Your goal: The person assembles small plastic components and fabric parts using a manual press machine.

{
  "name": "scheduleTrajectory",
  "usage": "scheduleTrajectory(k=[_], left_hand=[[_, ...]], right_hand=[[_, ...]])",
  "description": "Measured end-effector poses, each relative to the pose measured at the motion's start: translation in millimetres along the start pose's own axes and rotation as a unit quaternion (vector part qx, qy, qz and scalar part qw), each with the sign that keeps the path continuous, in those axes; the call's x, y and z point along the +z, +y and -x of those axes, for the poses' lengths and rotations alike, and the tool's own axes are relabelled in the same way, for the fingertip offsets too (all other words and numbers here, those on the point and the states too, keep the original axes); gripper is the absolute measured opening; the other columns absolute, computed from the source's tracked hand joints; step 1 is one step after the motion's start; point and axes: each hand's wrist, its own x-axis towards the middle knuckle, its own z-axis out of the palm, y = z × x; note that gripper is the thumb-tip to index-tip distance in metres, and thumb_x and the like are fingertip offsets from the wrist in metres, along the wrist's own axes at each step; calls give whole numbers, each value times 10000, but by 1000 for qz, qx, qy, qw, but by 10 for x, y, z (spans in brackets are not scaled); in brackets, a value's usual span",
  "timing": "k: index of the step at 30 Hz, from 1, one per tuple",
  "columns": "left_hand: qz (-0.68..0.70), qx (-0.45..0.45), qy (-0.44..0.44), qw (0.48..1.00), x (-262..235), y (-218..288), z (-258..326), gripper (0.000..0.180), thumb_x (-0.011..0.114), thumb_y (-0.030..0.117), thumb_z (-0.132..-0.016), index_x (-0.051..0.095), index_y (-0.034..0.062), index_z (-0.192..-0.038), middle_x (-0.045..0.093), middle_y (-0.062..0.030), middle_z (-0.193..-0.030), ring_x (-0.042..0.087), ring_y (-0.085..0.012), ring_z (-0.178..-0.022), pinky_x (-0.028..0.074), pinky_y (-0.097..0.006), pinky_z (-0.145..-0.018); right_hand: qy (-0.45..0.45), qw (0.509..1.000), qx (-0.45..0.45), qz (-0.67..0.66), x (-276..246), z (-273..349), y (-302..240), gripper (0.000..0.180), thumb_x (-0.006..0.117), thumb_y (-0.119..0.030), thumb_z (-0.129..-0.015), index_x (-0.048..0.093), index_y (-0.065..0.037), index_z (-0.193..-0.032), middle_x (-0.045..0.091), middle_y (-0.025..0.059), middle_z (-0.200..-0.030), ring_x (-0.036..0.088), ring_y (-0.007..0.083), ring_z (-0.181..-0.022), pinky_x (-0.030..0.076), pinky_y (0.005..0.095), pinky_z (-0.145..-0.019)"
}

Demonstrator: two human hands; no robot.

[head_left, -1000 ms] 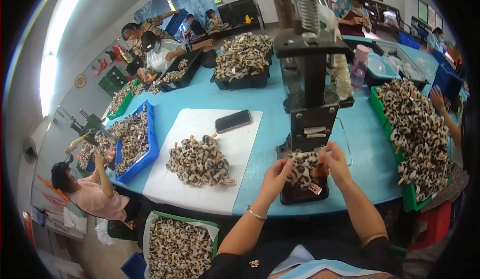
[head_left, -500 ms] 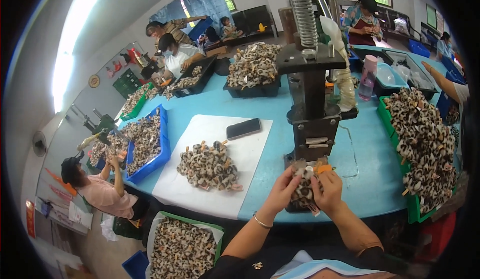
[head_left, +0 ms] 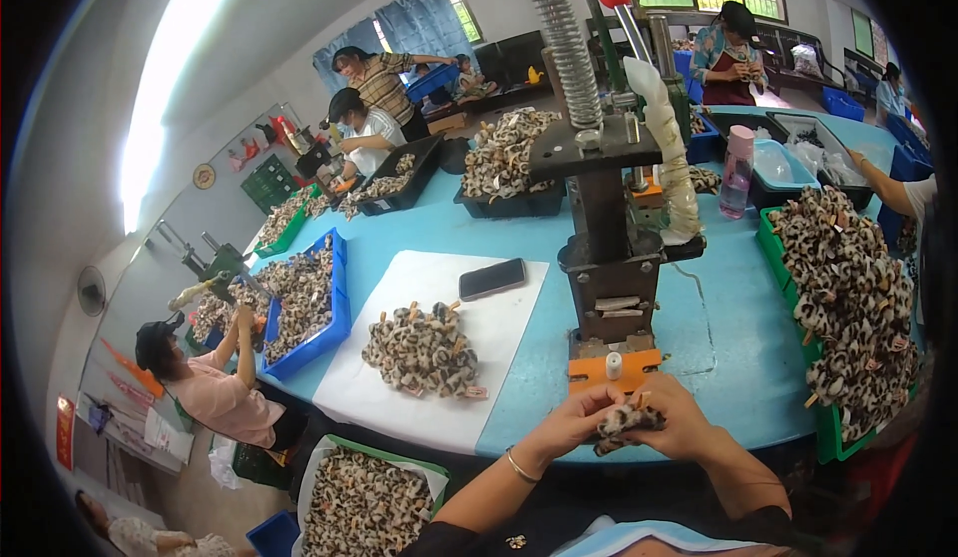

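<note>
Just in front of the press, a small spotted plush piece (head_left: pixel 621 427), furry in brown, black and white, is held between my two hands. My left hand (head_left: pixel 574 422) pinches its left side. Curled round its right side, my right hand (head_left: pixel 684 419) hides part of it. Beyond my fingers stands a dark metal hand press (head_left: pixel 611 297) with a tall spring and a red-knobbed lever. On its base an orange plate (head_left: pixel 589 368) carries a short white peg (head_left: pixel 614 362).
Left of the press, a pile of plush pieces (head_left: pixel 421 352) and a phone (head_left: pixel 492 278) lie on white paper (head_left: pixel 399 435). Full crates stand around: blue (head_left: pixel 339 302), green (head_left: pixel 781 258), and a lined one (head_left: pixel 439 477) below the table. A pink-capped bottle (head_left: pixel 736 173) stands right. Co-workers sit around the table.
My hands have drawn the plush piece back from the press base toward me and turned it. The orange plate and white peg now show fully. Another person has come into view at lower left.
</note>
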Motion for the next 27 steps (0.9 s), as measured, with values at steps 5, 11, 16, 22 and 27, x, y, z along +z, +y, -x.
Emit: scheduleTrajectory(k=[5,11,16,22,27], left_hand=[[-191,148,40,970,90,19,-104,116,524,187,-956,509,74,-975,468,31,-913,468,-60,-806,388,-194,-758],[-129,109,165,972,175,43,-122,141,484,197,-978,472,57,-969,474,15,-917,453,-63,-796,389,-198,-760],[-137,69,154,976,61,67,-26,177,502,218,-973,512,65,-1063,550,37,-930,445,-9,-713,361,-157,-600],[-54,-42,41,997,-118,-10,100,165,582,217,-927,567,65,-990,584,27,-876,533,-45,-731,422,-182,-617],[-48,2,39,998,-36,11,99,136,602,185,-911,550,62,-940,557,29,-882,531,-62,-779,429,-189,-680]], right_hand=[[7,1000,-3,-29,82,37,69,329,808,-166,-638,588,-86,-869,567,58,-829,547,270,-818,400,368,-733],[-52,995,53,-61,173,69,74,301,796,-174,-662,592,-78,-861,544,79,-817,550,284,-799,414,362,-714],[49,993,95,-53,242,25,44,290,786,-140,-671,591,-57,-869,557,96,-851,554,299,-804,445,373,-704],[-22,989,92,-110,161,34,73,297,793,-114,-649,595,-70,-866,568,90,-874,566,288,-797,444,362,-701],[-35,986,108,-124,154,-3,87,319,801,-103,-641,598,-57,-883,575,84,-863,577,269,-818,456,341,-712]])
